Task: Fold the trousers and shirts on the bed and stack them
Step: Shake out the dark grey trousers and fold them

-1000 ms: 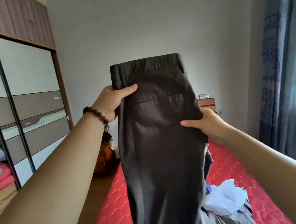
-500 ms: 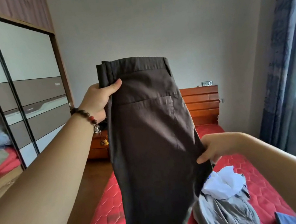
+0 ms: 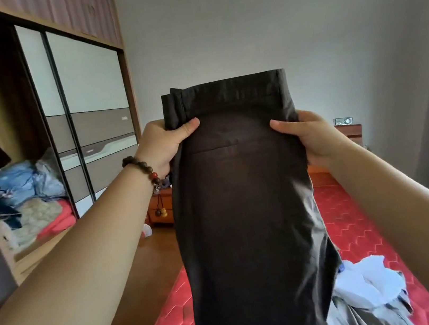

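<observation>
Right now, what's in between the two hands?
In the head view, the dark trousers hang between them: the left hand grips one side below the waistband and the right hand grips the other.

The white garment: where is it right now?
In the head view the white garment lies crumpled at lower right on the red mattress, atop a grey garment, beside the dark trousers.

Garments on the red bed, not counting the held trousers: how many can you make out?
2, perhaps more. A white shirt lies crumpled at lower right on the bed, on top of a grey garment. The dark trousers hide part of the pile, so others may lie behind.
</observation>
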